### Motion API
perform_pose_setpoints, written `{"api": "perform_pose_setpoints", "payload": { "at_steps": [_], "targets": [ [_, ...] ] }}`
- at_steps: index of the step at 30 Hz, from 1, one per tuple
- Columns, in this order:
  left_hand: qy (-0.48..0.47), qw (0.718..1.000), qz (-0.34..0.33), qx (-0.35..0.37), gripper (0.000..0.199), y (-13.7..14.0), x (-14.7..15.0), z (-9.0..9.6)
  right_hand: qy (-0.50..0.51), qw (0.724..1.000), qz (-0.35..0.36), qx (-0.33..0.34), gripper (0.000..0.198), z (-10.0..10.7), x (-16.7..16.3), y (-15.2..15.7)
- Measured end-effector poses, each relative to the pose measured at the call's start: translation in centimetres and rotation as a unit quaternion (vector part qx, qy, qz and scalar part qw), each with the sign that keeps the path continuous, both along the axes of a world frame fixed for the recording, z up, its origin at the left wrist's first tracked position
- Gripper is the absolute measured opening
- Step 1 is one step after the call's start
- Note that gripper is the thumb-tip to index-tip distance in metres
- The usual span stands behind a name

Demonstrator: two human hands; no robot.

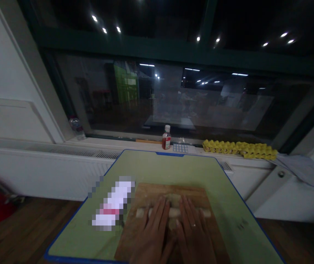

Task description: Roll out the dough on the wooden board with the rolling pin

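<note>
A wide window [170,99] in a dark green frame fills the far side of your view, with lights and room shapes showing in its dark glass. Below it stands your pale green table [170,167] with blue edging, its far edge close to the white windowsill [102,141].

On the table, near its front edge and about midway between its left and right edges, sits your brown wooden board [173,189]. Your left hand [155,231] and right hand [195,234] lie side by side over it, palms down. The fingers of both are stretched out nearly straight, pointing to the board's far edge; they rest across the work and grip nothing.

On the sill, right of the table's far right corner, lies a long yellow bumpy egg tray [239,149]. Between the board and the table's left edge you have a bright, pixelated white-and-pink object [118,200], too obscured to identify.

Under your fingers a pale, dough-like roll [174,212] crosses the board, nearer its far edge, the ends reaching close to the left and right edges. Beyond the table's far edge, a small clear bottle [166,138] with a white cap and reddish contents stands upright on the sill.
</note>
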State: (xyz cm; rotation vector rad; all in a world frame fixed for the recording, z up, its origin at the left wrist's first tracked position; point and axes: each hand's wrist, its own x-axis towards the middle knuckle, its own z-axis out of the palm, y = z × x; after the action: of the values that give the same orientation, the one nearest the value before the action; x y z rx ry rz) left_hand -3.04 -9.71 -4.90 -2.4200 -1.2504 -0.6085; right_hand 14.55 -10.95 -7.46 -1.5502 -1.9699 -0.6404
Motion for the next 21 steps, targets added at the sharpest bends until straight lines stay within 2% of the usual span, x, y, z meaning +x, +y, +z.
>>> {"api": "perform_pose_setpoints", "payload": {
  "at_steps": [1,4,7,12,14,16,19,21],
  "targets": [
    [0.015,1.000,-0.011,-0.009,0.078,-0.6,-0.3,-0.7,-0.004,1.000,-0.001,0.008,0.063,-0.6,0.1,-0.7],
    [0.035,0.999,-0.020,0.025,0.078,-1.9,-1.2,-2.6,0.002,0.999,-0.005,0.038,0.064,-2.2,0.4,-2.2],
    [0.043,0.998,-0.014,0.046,0.075,-2.3,-1.3,-2.9,0.004,0.999,0.000,0.039,0.063,-2.2,0.5,-2.5],
    [0.025,1.000,0.006,0.006,0.079,-0.4,0.2,-0.7,-0.007,1.000,0.000,0.009,0.062,0.3,0.1,-0.3],
    [-0.012,1.000,0.014,0.025,0.077,0.9,1.0,0.3,0.006,1.000,-0.003,0.014,0.059,1.1,-0.1,1.1],
    [-0.026,0.998,0.058,-0.013,0.070,2.0,1.6,1.1,0.017,1.000,0.010,0.010,0.054,1.5,-0.2,2.4],
    [-0.021,0.997,0.058,-0.053,0.063,2.7,1.8,2.1,0.032,0.999,0.015,-0.001,0.048,1.7,-0.2,3.5],
    [-0.021,0.997,0.060,-0.047,0.063,2.4,1.5,2.3,0.033,0.999,0.018,0.003,0.048,1.5,-0.1,3.4]
  ]
}}
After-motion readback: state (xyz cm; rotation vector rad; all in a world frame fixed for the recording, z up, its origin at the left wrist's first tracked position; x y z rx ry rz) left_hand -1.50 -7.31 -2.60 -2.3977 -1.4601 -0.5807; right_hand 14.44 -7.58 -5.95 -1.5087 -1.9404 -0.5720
